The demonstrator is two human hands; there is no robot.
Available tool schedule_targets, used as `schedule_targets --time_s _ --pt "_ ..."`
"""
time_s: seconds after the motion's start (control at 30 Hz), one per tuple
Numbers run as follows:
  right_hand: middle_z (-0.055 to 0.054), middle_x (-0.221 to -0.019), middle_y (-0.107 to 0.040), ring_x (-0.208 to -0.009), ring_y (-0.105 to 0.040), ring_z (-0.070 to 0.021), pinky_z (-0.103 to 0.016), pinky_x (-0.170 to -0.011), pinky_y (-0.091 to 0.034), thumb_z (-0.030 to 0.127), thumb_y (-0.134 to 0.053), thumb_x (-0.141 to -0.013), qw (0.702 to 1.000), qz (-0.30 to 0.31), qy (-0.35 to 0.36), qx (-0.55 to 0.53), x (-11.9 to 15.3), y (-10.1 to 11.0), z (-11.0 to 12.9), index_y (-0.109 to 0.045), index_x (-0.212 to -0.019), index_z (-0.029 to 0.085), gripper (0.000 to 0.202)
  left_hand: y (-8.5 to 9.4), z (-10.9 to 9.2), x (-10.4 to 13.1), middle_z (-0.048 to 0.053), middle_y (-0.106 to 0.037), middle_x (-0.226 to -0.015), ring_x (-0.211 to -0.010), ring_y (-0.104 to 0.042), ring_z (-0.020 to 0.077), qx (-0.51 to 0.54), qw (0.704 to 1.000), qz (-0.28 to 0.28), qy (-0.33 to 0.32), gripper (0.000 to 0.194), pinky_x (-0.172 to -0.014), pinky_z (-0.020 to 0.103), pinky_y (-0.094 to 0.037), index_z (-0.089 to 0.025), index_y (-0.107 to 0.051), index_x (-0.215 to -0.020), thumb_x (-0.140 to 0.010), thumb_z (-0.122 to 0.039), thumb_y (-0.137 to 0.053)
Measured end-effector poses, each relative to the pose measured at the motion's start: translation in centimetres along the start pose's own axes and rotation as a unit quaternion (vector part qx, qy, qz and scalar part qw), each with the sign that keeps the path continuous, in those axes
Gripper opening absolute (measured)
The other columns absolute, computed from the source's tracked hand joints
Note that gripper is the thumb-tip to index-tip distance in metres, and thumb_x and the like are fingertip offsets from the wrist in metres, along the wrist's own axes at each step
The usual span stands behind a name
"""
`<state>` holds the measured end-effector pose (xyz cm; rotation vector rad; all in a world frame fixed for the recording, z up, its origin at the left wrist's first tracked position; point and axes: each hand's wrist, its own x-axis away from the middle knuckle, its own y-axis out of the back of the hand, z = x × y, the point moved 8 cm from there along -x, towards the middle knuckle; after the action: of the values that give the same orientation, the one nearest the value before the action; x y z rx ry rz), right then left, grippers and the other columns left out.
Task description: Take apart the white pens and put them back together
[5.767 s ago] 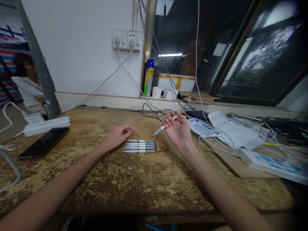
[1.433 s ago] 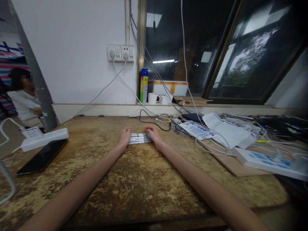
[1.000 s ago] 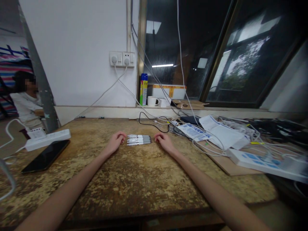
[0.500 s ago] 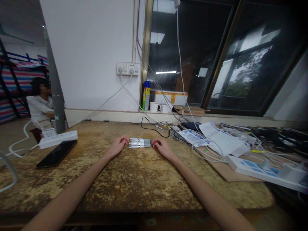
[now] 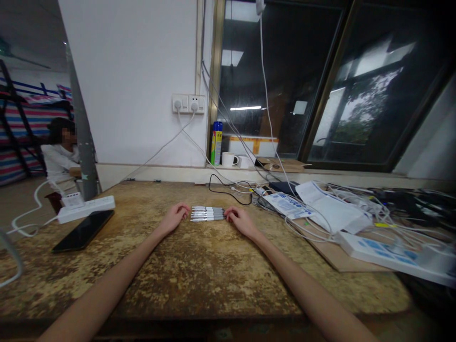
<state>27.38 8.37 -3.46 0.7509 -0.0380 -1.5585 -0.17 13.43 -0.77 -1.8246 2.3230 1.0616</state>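
Several white-and-grey pens (image 5: 207, 213) lie side by side in a tight row on the worn wooden table, their lengths running left to right. Just off their left ends rests my left hand (image 5: 175, 216), its fingers loosely bent and slightly apart, holding nothing. At the opposite end, my right hand (image 5: 241, 220) has its curled fingertips at the dark pen ends and seems to touch them without gripping. Both forearms reach in from the bottom of the head view.
A black phone (image 5: 84, 230) and a white power strip (image 5: 87, 209) lie at the left. Papers (image 5: 327, 209), tangled cables and another power strip (image 5: 381, 251) cover the right side. Behind, a spray can (image 5: 216, 144) and a mug (image 5: 229, 159) stand on the sill. A person (image 5: 59, 152) sits far left.
The view has shifted very slightly. My left hand may have drawn back a touch from the pens; the pens and my right hand look the same.
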Motion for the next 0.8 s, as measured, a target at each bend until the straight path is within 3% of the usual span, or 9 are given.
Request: schedule_targets --time_s 0.1,0.27,0.37,0.43,0.53,0.63,0.7,0.8 --pt "-0.003 -0.078 -0.070 -0.073 -0.063 -0.0188 -0.029 -0.070 -0.045 0.022 -0.046 -0.088 1.000 0.002 -0.001 0.006 0.1 0.1 0.3 -0.070 -0.094 0.018 0.026 1.0 0.6 -0.2 0.002 -0.067 -0.076 -0.070 -0.063 0.0179 -0.034 0.999 -0.022 0.005 0.024 -0.067 0.028 -0.049 -0.017 -0.066 -0.094 -0.087 -0.027 -0.045" --pt "-0.003 -0.078 -0.070 -0.074 -0.063 -0.0188 -0.029 -0.071 -0.045 0.020 -0.047 -0.086 1.000 0.000 -0.003 0.016 0.2 0.4 0.5 -0.072 -0.091 0.019 0.025 4.6 1.5 -0.5 0.008 -0.072 -0.096 -0.094 -0.067 0.0244 -0.136 0.987 -0.083 0.026 0.028 -0.090 0.038 -0.052 -0.017 -0.066 -0.105 -0.089 -0.024 -0.045" --pt "-0.002 -0.077 -0.070 -0.074 -0.063 -0.0188 -0.029 -0.072 -0.045 0.019 -0.047 -0.086 1.000 0.002 -0.001 0.015 0.2 0.4 0.6 -0.072 -0.091 0.019 0.025 7.3 2.0 0.2 0.016 -0.071 -0.117 -0.120 -0.060 0.0333 -0.212 0.965 -0.143 0.060 0.032 -0.108 0.050 -0.043 -0.016 -0.066 -0.114 -0.089 -0.024 -0.047" --pt "-0.002 -0.078 -0.070 -0.074 -0.063 -0.0187 -0.029 -0.072 -0.045 0.019 -0.047 -0.086 1.000 0.004 0.001 0.013 0.3 0.4 0.6 -0.071 -0.091 0.019 0.025 9.0 2.4 1.0 0.024 -0.060 -0.139 -0.140 -0.042 0.0422 -0.257 0.944 -0.187 0.086 0.043 -0.117 0.064 -0.028 -0.012 -0.063 -0.127 -0.089 -0.025 -0.050" --pt "-0.003 -0.078 -0.070 -0.074 -0.063 -0.0188 -0.029 -0.072 -0.045 0.020 -0.046 -0.086 1.000 0.003 0.000 0.013 0.3 0.4 0.6 -0.071 -0.091 0.019 0.025 10.8 3.3 2.3 0.030 -0.037 -0.160 -0.153 -0.020 0.0474 -0.316 0.913 -0.228 0.122 0.058 -0.117 0.075 -0.014 -0.004 -0.051 -0.144 -0.091 -0.027 -0.047" --pt "-0.003 -0.077 -0.070 -0.073 -0.062 -0.0188 -0.029 -0.073 -0.045 0.020 -0.047 -0.085 1.000 0.004 -0.001 0.013 0.3 0.3 0.7 -0.071 -0.091 0.019 0.025 12.4 4.5 3.0 0.031 -0.025 -0.167 -0.154 -0.017 0.0493 -0.387 0.870 -0.245 0.180 0.067 -0.115 0.079 -0.012 -0.001 -0.039 -0.154 -0.095 -0.031 -0.043" --pt "-0.003 -0.077 -0.070 -0.073 -0.062 -0.0186 -0.029 -0.073 -0.046 0.020 -0.046 -0.085 1.000 0.005 0.000 0.013 0.3 0.3 0.7 -0.071 -0.091 0.018 0.025 13.4 5.5 3.3 0.033 -0.024 -0.166 -0.154 -0.017 0.0523 -0.404 0.852 -0.244 0.227 0.070 -0.112 0.083 -0.011 0.000 -0.036 -0.156 -0.095 -0.033 -0.044" --pt "-0.003 -0.077 -0.070 -0.074 -0.063 -0.0185 -0.028 -0.072 -0.046 0.020 -0.046 -0.085 1.000 0.006 0.001 0.014 0.3 0.3 0.7 -0.070 -0.091 0.018 0.025 14.2 6.3 3.4 0.035 -0.031 -0.162 -0.152 -0.019 0.0551 -0.407 0.846 -0.227 0.258 0.068 -0.109 0.087 -0.010 0.001 -0.044 -0.151 -0.094 -0.035 -0.045"
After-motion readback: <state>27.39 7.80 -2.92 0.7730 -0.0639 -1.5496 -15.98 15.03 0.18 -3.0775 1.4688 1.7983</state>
